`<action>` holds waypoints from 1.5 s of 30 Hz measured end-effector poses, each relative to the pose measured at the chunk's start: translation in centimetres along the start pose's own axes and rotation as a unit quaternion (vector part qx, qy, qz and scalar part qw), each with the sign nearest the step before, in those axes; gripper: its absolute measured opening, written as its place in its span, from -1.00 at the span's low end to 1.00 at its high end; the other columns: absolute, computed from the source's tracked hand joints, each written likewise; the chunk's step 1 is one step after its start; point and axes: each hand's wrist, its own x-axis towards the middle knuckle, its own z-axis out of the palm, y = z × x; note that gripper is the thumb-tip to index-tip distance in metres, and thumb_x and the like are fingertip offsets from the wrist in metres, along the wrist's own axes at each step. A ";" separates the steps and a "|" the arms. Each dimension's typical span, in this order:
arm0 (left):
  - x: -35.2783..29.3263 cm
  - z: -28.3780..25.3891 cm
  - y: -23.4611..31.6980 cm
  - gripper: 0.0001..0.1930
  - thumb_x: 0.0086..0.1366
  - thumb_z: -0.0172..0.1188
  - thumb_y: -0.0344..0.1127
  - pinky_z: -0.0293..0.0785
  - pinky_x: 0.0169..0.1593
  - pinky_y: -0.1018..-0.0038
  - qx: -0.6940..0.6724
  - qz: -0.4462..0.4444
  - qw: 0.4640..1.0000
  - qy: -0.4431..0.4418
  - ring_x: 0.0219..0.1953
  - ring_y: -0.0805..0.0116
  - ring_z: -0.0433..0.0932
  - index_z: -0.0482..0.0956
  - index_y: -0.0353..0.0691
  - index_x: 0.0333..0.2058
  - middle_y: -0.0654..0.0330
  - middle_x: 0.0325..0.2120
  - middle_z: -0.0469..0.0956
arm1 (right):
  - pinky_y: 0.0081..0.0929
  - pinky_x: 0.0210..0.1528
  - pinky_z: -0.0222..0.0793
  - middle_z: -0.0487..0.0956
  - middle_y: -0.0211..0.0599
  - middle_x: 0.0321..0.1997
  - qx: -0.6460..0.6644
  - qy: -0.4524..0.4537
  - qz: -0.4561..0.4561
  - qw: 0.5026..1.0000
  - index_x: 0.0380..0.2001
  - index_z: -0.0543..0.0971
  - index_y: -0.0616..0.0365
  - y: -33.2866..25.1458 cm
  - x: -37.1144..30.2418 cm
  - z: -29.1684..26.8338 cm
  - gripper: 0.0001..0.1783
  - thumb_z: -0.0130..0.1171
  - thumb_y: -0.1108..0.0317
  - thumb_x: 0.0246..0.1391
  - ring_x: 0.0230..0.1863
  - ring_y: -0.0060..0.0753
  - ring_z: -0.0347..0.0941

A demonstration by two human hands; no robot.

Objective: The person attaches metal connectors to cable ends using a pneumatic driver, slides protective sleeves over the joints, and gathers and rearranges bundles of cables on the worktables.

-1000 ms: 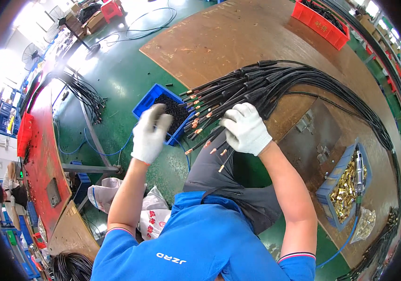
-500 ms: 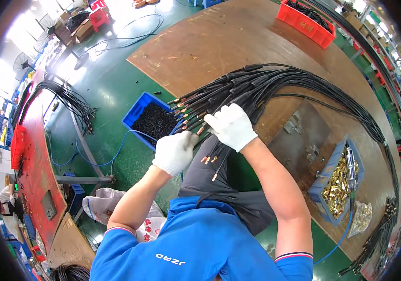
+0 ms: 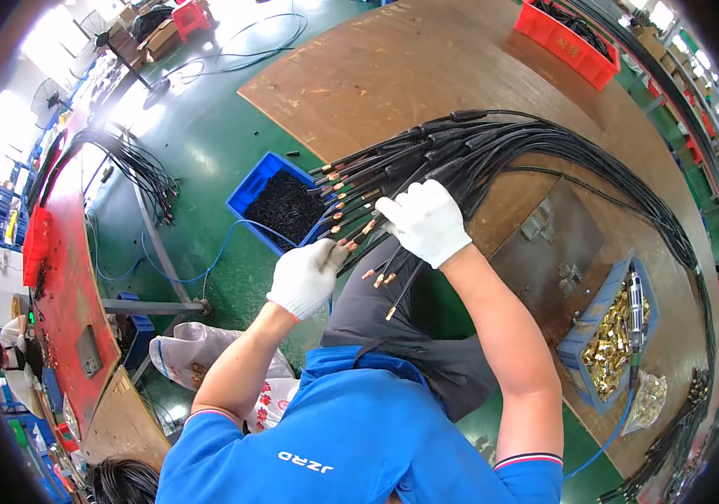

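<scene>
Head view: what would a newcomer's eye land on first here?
The thick bundle of black cables fanning across the wooden table, copper-tipped ends toward the person. Both white-gloved hands meet at those ends: left hand pinching a tip, right hand on the bundle. A blue bin sits just left.

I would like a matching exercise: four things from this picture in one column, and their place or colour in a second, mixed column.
Things:
1. left hand
2. right hand
3. blue bin
4. red crate

Descriptions:
A. far end of the wooden table
B. on the green floor, full of small black parts
C. on the black cable bundle
D. pinching one cable tip

Pairs: 1-D, 2-C, 3-B, 4-A
</scene>
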 end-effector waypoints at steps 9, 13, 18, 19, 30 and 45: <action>0.1 1.0 -7.9 -0.74 0.36 0.13 -0.29 0.44 -0.49 0.49 -0.494 -0.253 0.825 -0.109 -0.57 0.45 0.53 0.68 -0.31 -0.14 0.22 -0.48 0.63 | -0.24 -0.17 0.40 0.56 -0.45 -0.28 0.045 0.029 -0.029 0.998 -0.25 0.61 -0.11 0.2 0.9 -0.8 -0.63 0.50 0.16 -0.17 -0.21 -0.29 0.51; 1.1 4.2 -8.0 -0.61 0.39 0.11 -0.26 0.46 -0.48 0.55 -0.640 -0.214 0.725 -0.137 -0.51 0.48 0.56 0.59 -0.35 0.09 0.22 -0.37 0.66 | -0.24 -0.12 0.40 0.60 -0.47 -0.18 0.045 -0.001 -0.046 0.998 -0.21 0.68 -0.11 0.2 1.0 -0.4 -0.71 0.43 0.22 -0.07 -0.15 -0.27 0.51; 1.3 3.9 -5.6 -0.47 0.61 0.05 0.13 0.31 -0.46 0.63 -0.489 -0.182 0.835 -0.176 -0.49 0.66 0.40 0.52 -0.21 0.23 0.41 -0.39 0.55 | -0.24 -0.14 0.40 0.61 -0.48 -0.19 0.037 -0.030 -0.039 0.998 -0.18 0.69 -0.14 0.2 1.2 -0.8 -0.71 0.40 0.22 -0.04 -0.16 -0.28 0.51; 1.4 3.7 -5.6 -0.47 0.61 0.05 0.13 0.31 -0.46 0.63 -0.489 -0.181 0.835 -0.177 -0.49 0.66 0.40 0.52 -0.21 0.23 0.41 -0.39 0.55 | -0.25 -0.14 0.40 0.61 -0.48 -0.19 0.031 -0.034 -0.036 0.998 -0.18 0.69 -0.15 0.2 1.2 -0.8 -0.71 0.40 0.22 -0.05 -0.17 -0.28 0.51; 2.3 1.4 -4.6 -0.64 0.60 0.11 -0.02 0.26 -0.38 0.53 -0.361 -0.097 0.884 -0.281 -0.46 0.60 0.31 0.54 -0.24 -0.22 0.40 -0.50 0.41 | -0.24 -0.16 0.40 0.61 -0.51 -0.21 0.046 -0.017 -0.030 0.998 -0.29 0.64 -0.15 0.2 1.4 -0.4 -0.77 0.40 0.21 -0.08 -0.18 -0.29 0.52; 7.1 -4.2 -18.9 -0.48 0.47 0.15 0.02 0.56 0.10 0.19 0.136 -0.114 0.965 0.194 0.00 -0.02 0.67 0.58 -0.35 0.12 -0.13 -0.05 0.68 | -0.19 -0.10 0.39 0.60 -0.41 -0.13 0.051 -0.067 -0.021 0.996 -0.30 0.65 -0.10 0.2 2.1 -1.0 -0.86 0.31 0.25 0.03 -0.10 -0.22 0.50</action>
